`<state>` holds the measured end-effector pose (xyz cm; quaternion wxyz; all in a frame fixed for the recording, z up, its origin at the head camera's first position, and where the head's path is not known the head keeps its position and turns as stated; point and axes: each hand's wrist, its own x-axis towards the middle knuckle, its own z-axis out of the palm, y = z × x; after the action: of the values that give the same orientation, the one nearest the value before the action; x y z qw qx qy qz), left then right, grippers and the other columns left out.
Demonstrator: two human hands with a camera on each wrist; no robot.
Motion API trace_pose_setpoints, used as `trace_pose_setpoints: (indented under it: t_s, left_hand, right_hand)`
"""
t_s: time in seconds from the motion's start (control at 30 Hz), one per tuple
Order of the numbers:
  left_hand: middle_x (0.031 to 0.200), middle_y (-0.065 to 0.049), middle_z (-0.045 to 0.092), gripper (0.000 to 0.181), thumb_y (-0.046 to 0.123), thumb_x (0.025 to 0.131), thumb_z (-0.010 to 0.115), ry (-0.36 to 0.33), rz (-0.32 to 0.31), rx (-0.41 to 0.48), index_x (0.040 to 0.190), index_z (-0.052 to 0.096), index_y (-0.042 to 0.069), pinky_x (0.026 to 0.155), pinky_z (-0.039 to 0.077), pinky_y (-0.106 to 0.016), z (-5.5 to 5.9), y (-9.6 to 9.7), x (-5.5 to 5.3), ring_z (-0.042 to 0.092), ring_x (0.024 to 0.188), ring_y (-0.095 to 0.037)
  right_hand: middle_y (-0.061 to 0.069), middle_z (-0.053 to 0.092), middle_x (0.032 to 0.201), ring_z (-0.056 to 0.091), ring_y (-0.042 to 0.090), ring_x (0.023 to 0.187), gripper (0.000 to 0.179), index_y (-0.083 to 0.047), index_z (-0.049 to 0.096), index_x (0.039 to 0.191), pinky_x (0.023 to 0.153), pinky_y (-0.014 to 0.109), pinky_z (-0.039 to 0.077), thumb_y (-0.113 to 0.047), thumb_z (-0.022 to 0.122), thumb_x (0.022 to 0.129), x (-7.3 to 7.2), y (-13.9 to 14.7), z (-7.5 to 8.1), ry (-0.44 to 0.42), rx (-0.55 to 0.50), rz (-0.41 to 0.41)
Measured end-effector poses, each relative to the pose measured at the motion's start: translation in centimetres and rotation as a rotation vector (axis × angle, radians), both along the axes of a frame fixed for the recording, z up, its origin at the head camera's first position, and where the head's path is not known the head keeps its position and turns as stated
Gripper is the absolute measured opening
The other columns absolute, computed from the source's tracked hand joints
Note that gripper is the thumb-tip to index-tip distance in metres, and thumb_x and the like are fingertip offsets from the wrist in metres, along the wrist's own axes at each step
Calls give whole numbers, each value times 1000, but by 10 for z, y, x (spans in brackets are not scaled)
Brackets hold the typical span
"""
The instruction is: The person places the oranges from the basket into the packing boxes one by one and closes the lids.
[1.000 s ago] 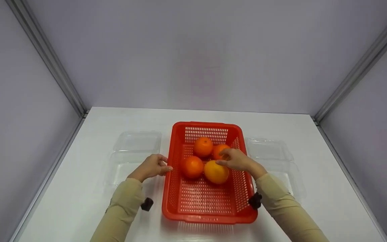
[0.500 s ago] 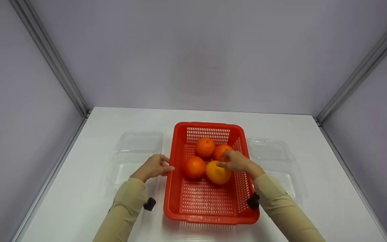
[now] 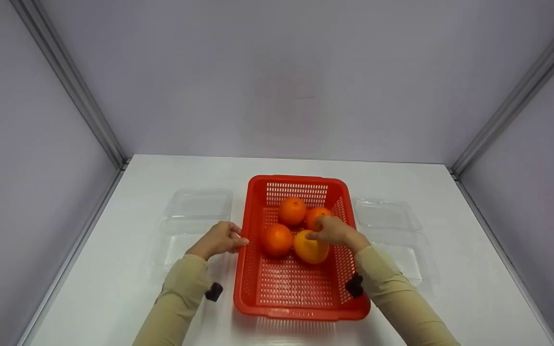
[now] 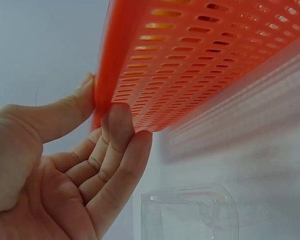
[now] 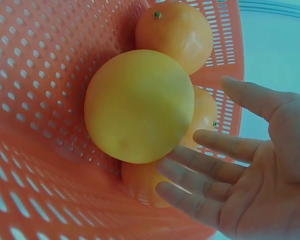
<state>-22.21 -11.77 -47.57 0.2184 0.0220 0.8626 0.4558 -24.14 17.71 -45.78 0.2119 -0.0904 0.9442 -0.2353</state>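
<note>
A red perforated basket [image 3: 296, 283] holds several round fruits. My left hand [image 3: 219, 239] pinches the left rim, with the thumb on the rim and the fingertips against the outer wall [image 4: 190, 55]. Inside the basket, my right hand [image 3: 332, 229] hovers over a yellow-orange fruit [image 5: 140, 107], fingers spread and holding nothing; in the right wrist view some fingertips lie close to its lower side, and contact is unclear. Next to that fruit are an orange [image 3: 277, 240] on the left, another orange [image 3: 292, 211] behind, and one orange [image 3: 317, 217] partly hidden by the right hand.
Open clear plastic containers lie on the white table [image 3: 113, 288]: one container [image 3: 200, 204] left of the basket, one container [image 3: 387, 215] right of it. Grey-white panels [image 3: 282, 86] enclose the back and sides.
My right hand has shifted slightly left and lower over the yellow-orange fruit. The left hand keeps its grip on the rim, and the fruits stay in place.
</note>
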Motion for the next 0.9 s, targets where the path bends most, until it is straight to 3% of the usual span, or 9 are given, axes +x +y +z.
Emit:
trace_pose_setpoints:
  t_s: [0.27,0.5,0.7,0.9]
  left_hand:
    - [80,-8,64,29,12,90,67,-14,10,-4,108,56,-8,75,60,-35,3,2,0,62,66,-10]
    - [80,-6,63,28,10,90,67,-28,1,18,107,56,-8,70,59,-28,4,3,-1,61,65,-9]
    - [79,-7,64,25,11,89,67,-24,10,12,103,57,-7,74,60,-34,3,3,-1,60,66,-10]
    - [79,-6,63,24,11,89,67,-38,31,15,103,57,-6,70,59,-29,3,4,-1,60,66,-10]
  right_hand:
    - [5,53,82,50,20,78,31,-3,60,98,75,30,47,-30,71,87,1,-7,-3,-40,25,-54]
    - [3,49,80,48,18,74,35,-2,58,96,72,30,49,-27,78,81,1,-14,-8,-21,97,-78]
    - [2,51,75,46,18,70,29,-1,65,88,69,31,49,-22,82,75,1,-22,-11,-13,185,-57]
    - [4,52,75,47,19,69,32,-3,65,91,66,30,48,-20,82,71,3,-28,-15,-14,262,-49]
